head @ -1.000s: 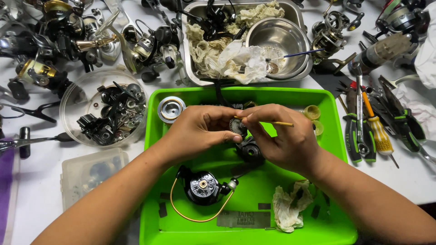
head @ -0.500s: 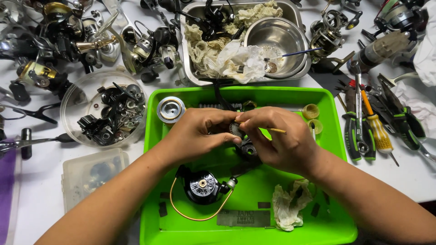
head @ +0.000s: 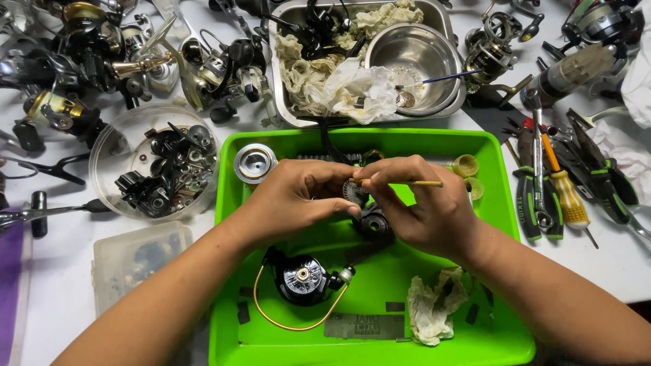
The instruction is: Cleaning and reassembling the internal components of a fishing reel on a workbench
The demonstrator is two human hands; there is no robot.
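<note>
Over a bright green tray (head: 230, 285) my left hand (head: 295, 200) pinches a small dark toothed gear (head: 353, 192) between thumb and fingers. My right hand (head: 424, 210) holds a thin wooden stick (head: 424, 183), its tip against the gear. A black reel body (head: 374, 222) lies under both hands. Nearer to me in the tray sits a black reel rotor with a gold wire bail (head: 302, 279), beside a crumpled rag (head: 430, 308). A silver spool (head: 254, 163) rests at the tray's far left corner.
A clear round bowl of black parts (head: 157, 169) and a small plastic box (head: 135, 261) sit left. A metal tray (head: 279, 81) with rags and a steel bowl (head: 417, 57) lies beyond. Screwdrivers and pliers (head: 563, 190) lie right; several reels (head: 102, 61) crowd the far left.
Both hands have stayed together over the tray's middle. The stick has tilted slightly and the fingers have shifted around the gear.
</note>
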